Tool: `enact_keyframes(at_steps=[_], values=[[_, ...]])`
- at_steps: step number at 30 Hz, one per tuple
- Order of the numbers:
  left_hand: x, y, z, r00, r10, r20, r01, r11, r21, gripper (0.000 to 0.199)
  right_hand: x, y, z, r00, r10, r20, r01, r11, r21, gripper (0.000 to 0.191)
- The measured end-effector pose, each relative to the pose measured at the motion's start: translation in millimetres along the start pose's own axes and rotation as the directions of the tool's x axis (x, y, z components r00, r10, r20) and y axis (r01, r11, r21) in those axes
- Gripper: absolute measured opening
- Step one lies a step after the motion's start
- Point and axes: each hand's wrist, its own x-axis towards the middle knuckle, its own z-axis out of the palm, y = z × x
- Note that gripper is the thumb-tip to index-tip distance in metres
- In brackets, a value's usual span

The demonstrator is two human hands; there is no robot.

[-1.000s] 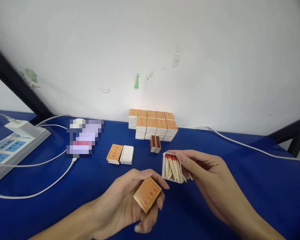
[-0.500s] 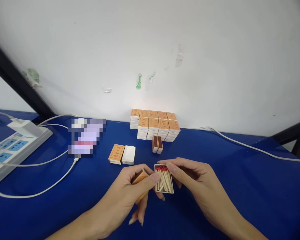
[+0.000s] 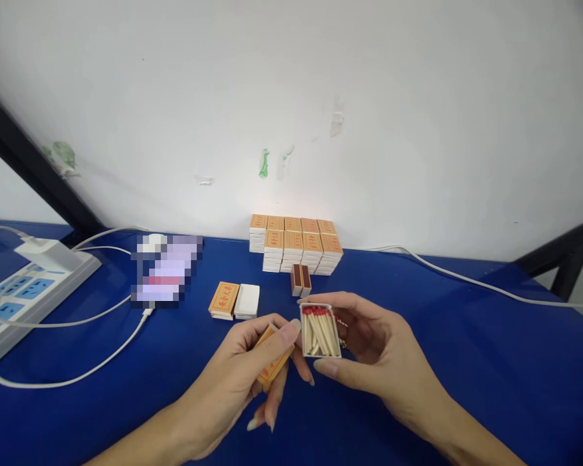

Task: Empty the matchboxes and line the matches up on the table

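Note:
My left hand [image 3: 245,366] is closed around an orange matchbox sleeve [image 3: 278,367] with red characters, tilted under the thumb. In my right hand [image 3: 386,340] is a white matchbox tray [image 3: 320,355], its thumb at the near edge and fingers behind the far side. Red-headed matches [image 3: 320,331] fill the tray, heads pointing away from me. A few more red match tips [image 3: 341,321] show beside it, within the right fingers. The left thumb tip lies close to the tray's left edge; whether it touches is unclear.
Stacked matchboxes [image 3: 296,243] stand by the wall, with two boxes on end [image 3: 300,280] before them. An orange box [image 3: 224,299] and a white-topped stack [image 3: 247,301] lie left. Further left are a blurred phone [image 3: 170,268], cables and a power strip [image 3: 34,285].
My right thumb has moved from the tray's top right corner down to its near edge. The tray has risen slightly, and match tips now show in the right fingers. The view has shifted slightly.

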Motion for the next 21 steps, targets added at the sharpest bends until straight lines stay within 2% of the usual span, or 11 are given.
enact_keyframes(at_steps=[3, 6, 8, 13, 16, 21], values=[[0.2, 0.8, -0.1, 1.0, -0.004, -0.012, 0.004, 1.0, 0.002, 0.046, -2.8, -4.4, -15.7, 0.997, -0.025, -0.079, 0.025, 1.0, 0.009, 0.053], [0.9, 1.4, -0.6, 1.0, -0.003, -0.017, 0.003, 1.0, 0.016, 0.047, -11.5, -6.0, -43.2, 0.983, -0.009, -0.184, 0.004, 1.0, -0.03, 0.049], [1.1, 1.8, -0.8, 1.0, -0.002, -0.016, 0.002, 1.0, 0.023, 0.047, -20.1, -5.0, -65.2, 0.969, 0.015, -0.245, -0.043, 0.993, -0.111, 0.046], [0.8, 1.7, -1.1, 1.0, -0.006, -0.005, 0.006, 0.999, 0.038, 0.045, -39.5, 1.4, -111.0, 0.939, 0.078, -0.334, -0.179, 0.943, -0.28, 0.056], [1.4, 1.0, -2.0, 1.0, 0.0, -0.007, 0.001, 0.999, 0.047, 0.044, -43.6, 5.0, -121.7, 0.942, 0.121, -0.314, -0.234, 0.906, -0.353, 0.059], [2.4, 0.9, -2.4, 1.0, 0.0, -0.016, 0.001, 0.999, 0.055, 0.044, -41.6, 4.2, -120.1, 0.96, 0.122, -0.251, -0.236, 0.835, -0.497, 0.061]])
